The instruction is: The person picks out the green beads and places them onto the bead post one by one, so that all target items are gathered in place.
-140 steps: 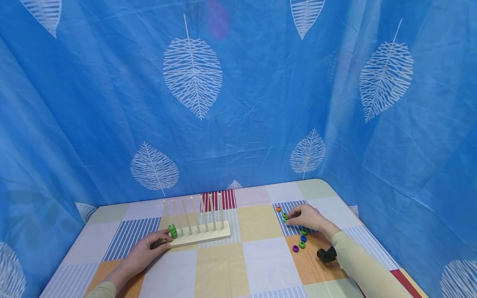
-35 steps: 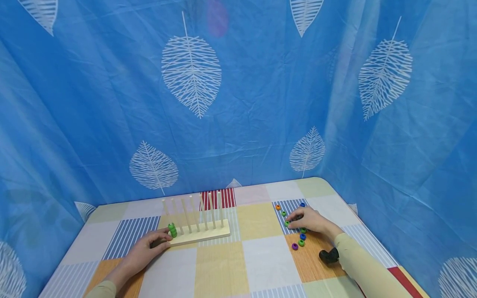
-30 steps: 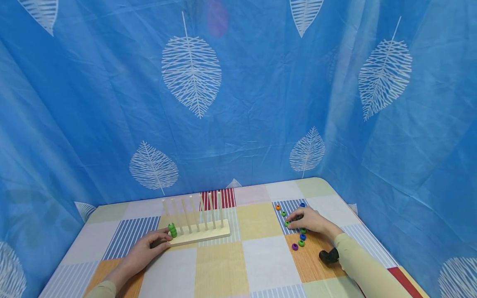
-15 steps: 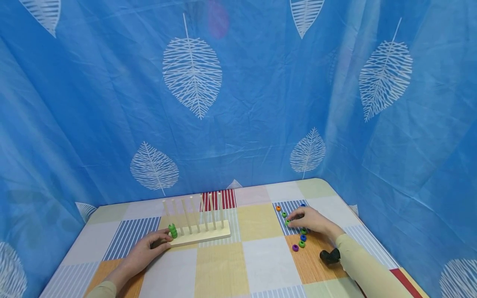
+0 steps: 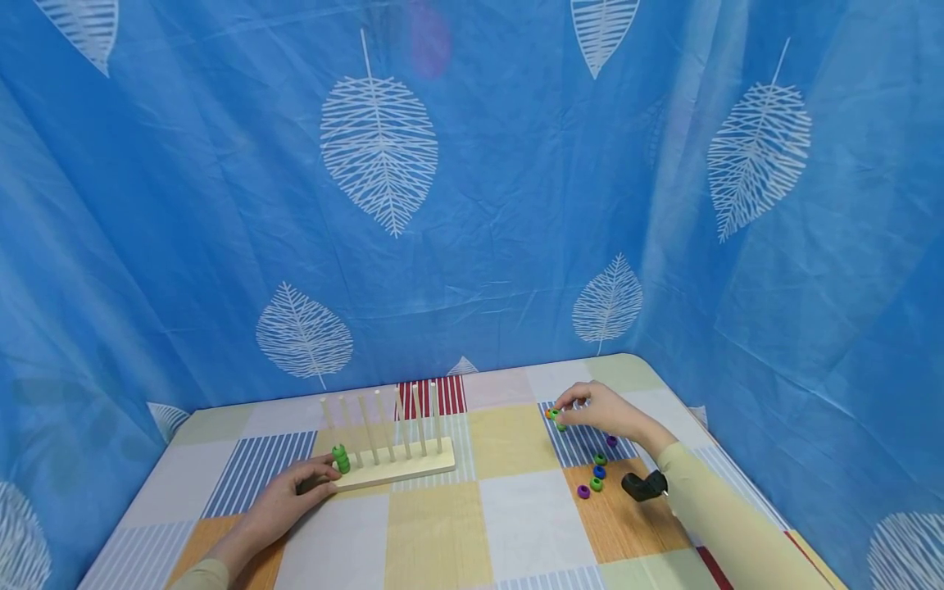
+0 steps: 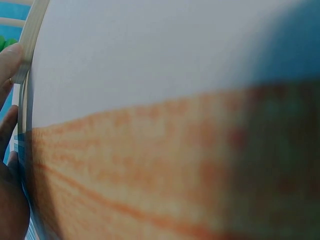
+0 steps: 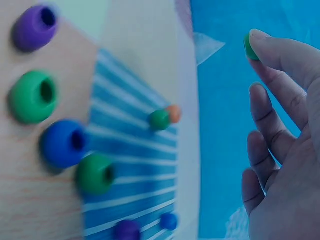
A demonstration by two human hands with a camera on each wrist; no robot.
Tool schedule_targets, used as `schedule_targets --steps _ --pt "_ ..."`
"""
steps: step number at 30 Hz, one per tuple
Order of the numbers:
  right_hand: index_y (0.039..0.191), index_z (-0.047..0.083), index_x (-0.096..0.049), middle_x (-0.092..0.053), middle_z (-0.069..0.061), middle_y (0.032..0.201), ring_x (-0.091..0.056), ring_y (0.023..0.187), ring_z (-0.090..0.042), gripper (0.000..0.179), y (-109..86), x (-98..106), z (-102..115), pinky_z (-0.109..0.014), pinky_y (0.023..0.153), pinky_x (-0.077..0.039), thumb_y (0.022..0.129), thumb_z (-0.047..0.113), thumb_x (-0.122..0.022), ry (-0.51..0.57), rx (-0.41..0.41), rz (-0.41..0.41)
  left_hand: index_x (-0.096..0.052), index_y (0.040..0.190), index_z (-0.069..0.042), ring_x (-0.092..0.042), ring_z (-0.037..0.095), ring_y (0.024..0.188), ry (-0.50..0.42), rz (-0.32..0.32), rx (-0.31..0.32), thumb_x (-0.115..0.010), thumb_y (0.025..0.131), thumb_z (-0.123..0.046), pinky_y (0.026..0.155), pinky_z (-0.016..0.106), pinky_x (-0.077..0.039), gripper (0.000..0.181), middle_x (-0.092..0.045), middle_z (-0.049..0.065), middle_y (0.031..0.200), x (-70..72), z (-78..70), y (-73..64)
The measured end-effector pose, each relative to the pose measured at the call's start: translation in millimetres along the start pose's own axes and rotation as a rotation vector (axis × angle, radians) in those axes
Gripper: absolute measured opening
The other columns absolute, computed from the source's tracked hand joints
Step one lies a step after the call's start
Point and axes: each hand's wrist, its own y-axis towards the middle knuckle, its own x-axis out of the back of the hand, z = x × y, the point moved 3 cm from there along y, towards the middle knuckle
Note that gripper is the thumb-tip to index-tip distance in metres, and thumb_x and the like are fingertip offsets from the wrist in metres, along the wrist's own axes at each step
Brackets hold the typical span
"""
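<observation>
My right hand [image 5: 601, 410] pinches a green bead [image 7: 250, 48] between thumb and index finger, raised above the table; the other fingers are loosely bent. In the head view this bead overlaps an orange bead and another green one lying on the blue striped patch. On the left, my left hand [image 5: 291, 492] holds the end of a wooden peg rack [image 5: 398, 469], thumb in front and fingers behind. Several upright pegs stand on the rack, and a short stack of green beads [image 5: 341, 460] sits on its leftmost peg. The left wrist view catches only the fingers [image 6: 9, 62] at the rack's end.
Several loose beads lie below the right hand: a green bead [image 7: 32, 97], a blue bead [image 7: 64, 143], a purple bead [image 7: 35, 28] and others. A dark wrist device [image 5: 644, 486] hangs by the right sleeve. Blue leaf-print curtains [image 5: 472, 205] enclose the patchwork-covered table.
My right hand has picked up a green bead and moved it up and left, toward the orange one. A purple bead formerly behind the hand now shows. My left hand keeps its place.
</observation>
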Motion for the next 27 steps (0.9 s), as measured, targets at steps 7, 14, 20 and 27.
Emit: schedule_targets --steps 7,14,20,27 --pt "0.107 0.024 -0.076 -0.069 0.006 0.106 -0.051 0.099 -0.024 0.016 14.6 7.6 33.9 -0.041 0.081 -0.045 0.095 0.034 -0.075 -0.056 0.07 -0.006 -0.074 0.109 -0.02 -0.04 0.046 0.142 0.015 -0.004 0.0 -0.075 0.095 -0.034 0.114 0.066 -0.03 0.02 -0.053 0.019 0.149 0.0 -0.2 -0.4" --pt "0.11 0.026 -0.075 -0.067 0.004 0.11 -0.051 0.105 -0.025 0.018 27.0 13.8 66.9 -0.044 0.084 -0.048 0.096 0.037 -0.073 -0.031 0.075 0.017 -0.074 0.109 -0.019 -0.04 0.047 0.142 0.012 -0.006 0.007 -0.074 0.095 -0.033 0.115 0.066 -0.029 0.019 -0.052 0.019 0.149 -0.1 -1.1 -0.7" --pt "0.111 0.027 -0.076 -0.068 0.005 0.11 -0.053 0.108 -0.023 0.02 39.6 14.7 94.5 -0.044 0.088 -0.047 0.095 0.04 -0.074 -0.048 0.101 0.023 -0.074 0.108 -0.019 -0.04 0.046 0.142 0.001 -0.008 -0.004 -0.075 0.095 -0.032 0.115 0.066 -0.03 0.018 -0.053 0.019 0.149 -0.4 0.6 -0.1" --pt "0.11 0.031 -0.076 -0.068 0.008 0.113 -0.052 0.113 -0.026 0.021 53.4 10.6 118.1 -0.046 0.088 -0.047 0.093 0.043 -0.076 -0.052 0.122 0.026 -0.074 0.107 -0.02 -0.039 0.046 0.142 0.009 -0.014 0.012 -0.075 0.095 -0.034 0.115 0.066 -0.028 0.019 -0.053 0.019 0.149 -1.2 1.0 0.7"
